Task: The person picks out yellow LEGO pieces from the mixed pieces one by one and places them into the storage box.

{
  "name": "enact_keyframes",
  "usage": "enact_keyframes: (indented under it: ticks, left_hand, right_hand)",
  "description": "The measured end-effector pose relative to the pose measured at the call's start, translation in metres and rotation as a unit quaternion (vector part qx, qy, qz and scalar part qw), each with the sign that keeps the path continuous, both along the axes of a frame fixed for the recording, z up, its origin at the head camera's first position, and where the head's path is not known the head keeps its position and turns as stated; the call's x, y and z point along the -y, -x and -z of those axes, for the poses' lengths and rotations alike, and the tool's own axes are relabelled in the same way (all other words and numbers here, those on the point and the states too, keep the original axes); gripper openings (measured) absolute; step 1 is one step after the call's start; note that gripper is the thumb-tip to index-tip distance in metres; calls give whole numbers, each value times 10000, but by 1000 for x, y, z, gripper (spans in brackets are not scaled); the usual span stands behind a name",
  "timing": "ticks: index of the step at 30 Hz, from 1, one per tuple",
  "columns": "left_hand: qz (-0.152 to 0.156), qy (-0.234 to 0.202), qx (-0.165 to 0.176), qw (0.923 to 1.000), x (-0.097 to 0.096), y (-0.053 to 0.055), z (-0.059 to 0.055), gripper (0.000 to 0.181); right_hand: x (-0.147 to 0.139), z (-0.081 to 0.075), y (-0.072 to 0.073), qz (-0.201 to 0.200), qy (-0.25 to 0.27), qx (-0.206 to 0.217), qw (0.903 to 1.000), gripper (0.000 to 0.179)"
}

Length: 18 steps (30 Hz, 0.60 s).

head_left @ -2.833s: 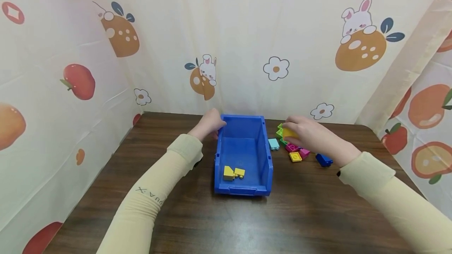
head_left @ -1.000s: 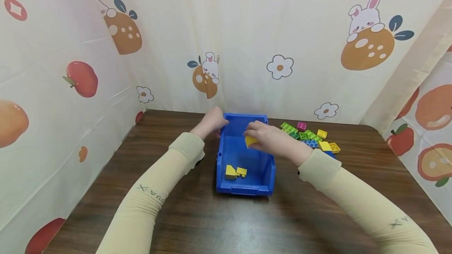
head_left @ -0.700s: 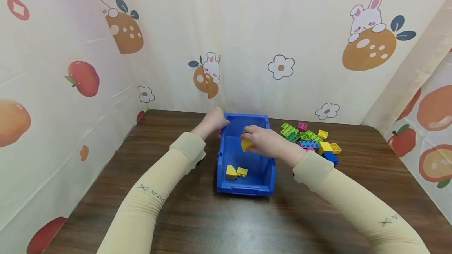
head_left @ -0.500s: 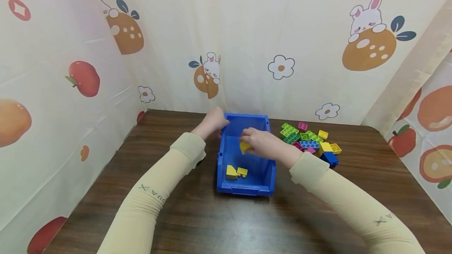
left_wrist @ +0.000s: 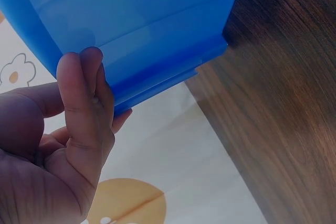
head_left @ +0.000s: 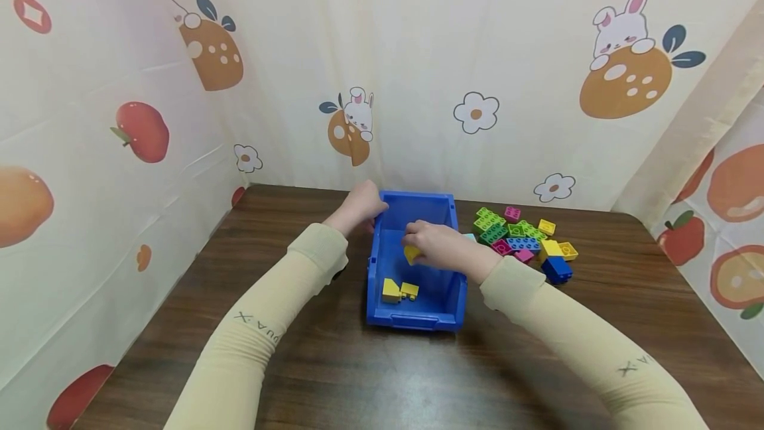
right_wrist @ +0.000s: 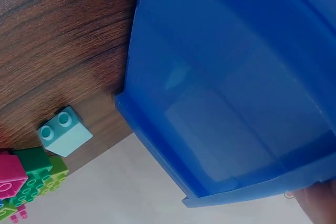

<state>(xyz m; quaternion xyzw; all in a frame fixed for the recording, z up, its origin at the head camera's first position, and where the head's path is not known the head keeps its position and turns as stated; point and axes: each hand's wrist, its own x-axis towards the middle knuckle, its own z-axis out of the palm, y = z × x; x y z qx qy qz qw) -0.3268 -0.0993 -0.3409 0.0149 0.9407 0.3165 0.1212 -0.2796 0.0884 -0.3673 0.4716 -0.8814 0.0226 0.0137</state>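
A blue plastic bin stands on the table, and my left hand grips its left wall near the back corner. The left wrist view has the fingers of that hand against the bin's side. Over the bin's inside, my right hand pinches a yellow toy brick, partly covered by the fingers. Two more yellow bricks lie on the bin floor towards the front: a sloped one and a small one. The right wrist view does not include the right hand.
Right of the bin lies a loose pile of green, pink, blue and yellow bricks, among them a dark blue brick. A pale turquoise brick sits close to the bin's right wall. A printed curtain hangs behind the dark wooden table.
From the pile, my right hand has carried the yellow brick left to over the bin, then edged slightly lower and left. The left hand keeps its hold on the bin.
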Motion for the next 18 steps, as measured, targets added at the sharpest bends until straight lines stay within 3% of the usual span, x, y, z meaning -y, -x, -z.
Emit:
enact_keyframes:
  ticks: [18]
  left_hand:
    - [-28, 5, 49, 10000, -1, 1, -1, 22]
  right_hand:
    - [9, 1, -2, 87, -705, 478, 9963, 35]
